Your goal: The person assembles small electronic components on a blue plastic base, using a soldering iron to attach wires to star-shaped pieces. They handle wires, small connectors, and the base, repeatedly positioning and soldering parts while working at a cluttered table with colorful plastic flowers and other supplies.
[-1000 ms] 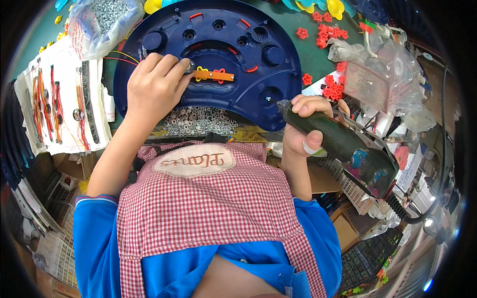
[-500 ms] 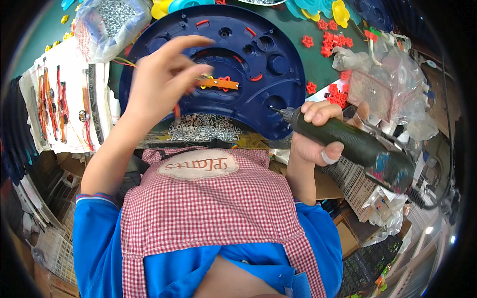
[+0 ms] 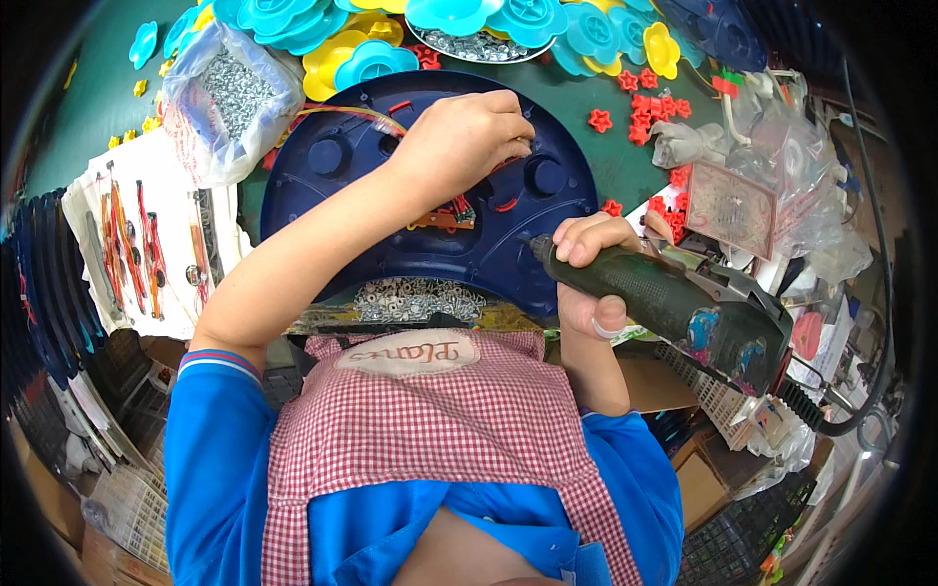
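Note:
A dark blue half-round plastic shell (image 3: 498,262) lies on the bench in front of me. Over its middle, my left hand (image 3: 457,145) has its fingers bent and pressed together near the far right part; what they hold, if anything, is hidden. My right hand (image 3: 592,256) grips a black electric screwdriver (image 3: 660,301), its nose pointing left at the shell's right edge. Partly under my left forearm, an orange-brown circuit strip (image 3: 445,223) sits in the shell. Thin coloured wires (image 3: 347,112) run from the shell's far left side behind my left wrist.
Loose screws and washers (image 3: 415,301) lie at the near edge. A plastic bag of screws (image 3: 234,93) stands far left, beside wired parts on white sheets (image 3: 127,244). Turquoise flower pieces (image 3: 376,63) lie behind; red star pieces (image 3: 640,117) and a clear box (image 3: 731,210) are right.
My left hand has moved right and its fingers have come together over the shell. The wires now stretch across the shell's far left. The screwdriver stays in my right hand.

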Motion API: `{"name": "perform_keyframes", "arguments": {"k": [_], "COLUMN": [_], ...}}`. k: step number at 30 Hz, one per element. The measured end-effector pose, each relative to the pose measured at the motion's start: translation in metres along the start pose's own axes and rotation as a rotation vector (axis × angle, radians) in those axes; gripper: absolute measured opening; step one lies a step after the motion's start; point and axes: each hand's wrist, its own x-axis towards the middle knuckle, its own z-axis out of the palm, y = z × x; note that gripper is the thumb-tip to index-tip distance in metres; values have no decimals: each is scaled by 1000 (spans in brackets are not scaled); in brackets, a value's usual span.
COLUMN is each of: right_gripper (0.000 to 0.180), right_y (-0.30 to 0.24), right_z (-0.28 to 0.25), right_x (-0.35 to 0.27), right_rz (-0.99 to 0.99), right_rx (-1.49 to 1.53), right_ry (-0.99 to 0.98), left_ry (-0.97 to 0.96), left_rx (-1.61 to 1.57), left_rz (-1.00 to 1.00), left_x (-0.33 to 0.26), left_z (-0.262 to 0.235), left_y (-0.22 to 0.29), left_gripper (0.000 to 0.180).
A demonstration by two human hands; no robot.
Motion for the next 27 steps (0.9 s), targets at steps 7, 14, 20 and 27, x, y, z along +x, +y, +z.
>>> {"name": "perform_keyframes", "arguments": {"k": [7,14,20,27], "right_gripper": [94,89,88,91], "right_y": [-1,-4,1,-4], "right_z": [2,7,4,14], "right_x": [5,33,35,69], "right_rz": [-22,82,60,-32], "right_rx": [8,19,-16,49], "right_ry": [-10,-80,-110,-103], "left_ry": [62,20,-3,39], "left_rx": [51,-63,32,10], "left_rz": [-68,-207,-275,-155], "left_x": [3,7,11,5], "left_z": [7,7,11,-3], "left_y": [0,-1,7,4], "left_gripper": [12,17,20,17]}}
